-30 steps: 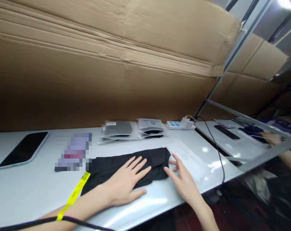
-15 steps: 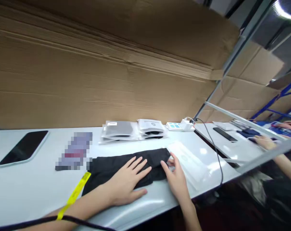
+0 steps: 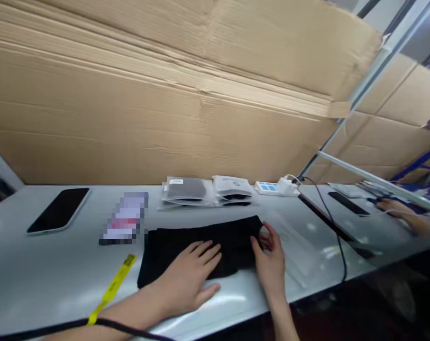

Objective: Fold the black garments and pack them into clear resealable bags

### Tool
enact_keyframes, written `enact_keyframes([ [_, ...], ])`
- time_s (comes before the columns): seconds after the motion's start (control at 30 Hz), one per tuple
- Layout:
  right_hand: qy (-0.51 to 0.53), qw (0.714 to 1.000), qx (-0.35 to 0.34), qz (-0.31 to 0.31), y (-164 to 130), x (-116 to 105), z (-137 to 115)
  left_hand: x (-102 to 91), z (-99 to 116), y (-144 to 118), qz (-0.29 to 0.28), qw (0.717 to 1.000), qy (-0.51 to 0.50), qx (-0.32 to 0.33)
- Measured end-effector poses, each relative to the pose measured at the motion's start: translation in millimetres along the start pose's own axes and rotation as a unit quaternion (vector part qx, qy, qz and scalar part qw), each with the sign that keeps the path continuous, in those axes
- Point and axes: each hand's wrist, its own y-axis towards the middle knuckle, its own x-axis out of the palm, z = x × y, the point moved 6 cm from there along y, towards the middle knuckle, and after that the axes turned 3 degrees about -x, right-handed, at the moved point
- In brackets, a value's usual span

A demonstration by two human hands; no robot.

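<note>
A: State of the hands?
B: Left hand [image 3: 191, 277]: open, palm down across the folded black cloth [image 3: 239, 232]. Right hand [image 3: 271, 258]: thumb and fingers partly curled at the cloth's right end; whether they pinch it, I cannot tell.
A: Lie of the cloth?
B: Toward the counter's [image 3: 65, 267] front edge, long axis left to right, roughly along the back edge. It extends leftward from the right hand, which is nearer that end; the left hand covers part of its middle.
A: Surface?
B: Pale, glossy. A clear plastic bag [image 3: 300, 255] lies flat, just right of the right hand. Farther back, left: a smartphone [image 3: 60, 208]. Along the back edge: bagged packets [image 3: 186, 190], then a power strip [image 3: 266, 188].
A: Room beyond?
B: Cardboard [image 3: 129, 118] stands behind. Past the right end, another person's hand [image 3: 394, 207] is over an adjoining counter.
</note>
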Motion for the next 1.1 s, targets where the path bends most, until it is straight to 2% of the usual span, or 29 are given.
enact_keyframes([
  [0.13, 0.023, 0.998, -0.054, 0.007, -8.1, 7.3, -35.1, 0.8, 0.3, -0.2, 0.023, 1.000, -0.007, 0.000],
  [0.3, 0.021, 0.987, -0.141, -0.071, -32.7, 41.3, -69.5, -18.7, 2.3, -12.2, 0.125, 0.992, -0.004, 0.028],
  [0.47, -0.013, 0.959, -0.212, -0.186, -66.3, 80.1, -81.1, -35.7, -6.3, -40.1, 0.240, 0.969, 0.053, 0.019],
  [0.6, 0.010, 0.941, -0.223, -0.252, -81.6, 83.5, -82.5, -42.9, -15.4, -51.7, 0.280, 0.959, 0.050, 0.003],
  [0.7, 0.031, 0.953, -0.190, -0.235, -73.1, 65.3, -75.1, -45.4, -20.8, -48.7, 0.254, 0.966, 0.040, -0.004],
  [0.8, 0.012, 0.974, -0.127, -0.190, -53.3, 45.0, -58.0, -36.2, -25.8, -40.7, 0.150, 0.988, 0.046, -0.013],
  [0.9, -0.029, 0.977, -0.086, -0.194, -35.5, 36.5, -37.3, -23.5, -31.8, -37.7, 0.073, 0.996, 0.038, -0.036],
  [1.03, -0.085, 0.983, -0.022, -0.163, -14.9, 28.5, -2.8, -14.7, -33.7, -36.6, 0.066, 0.996, 0.035, -0.055],
  [1.1, -0.110, 0.976, 0.002, -0.188, -9.2, 32.4, 11.8, -13.4, -30.7, -34.0, 0.076, 0.995, 0.041, -0.052],
])
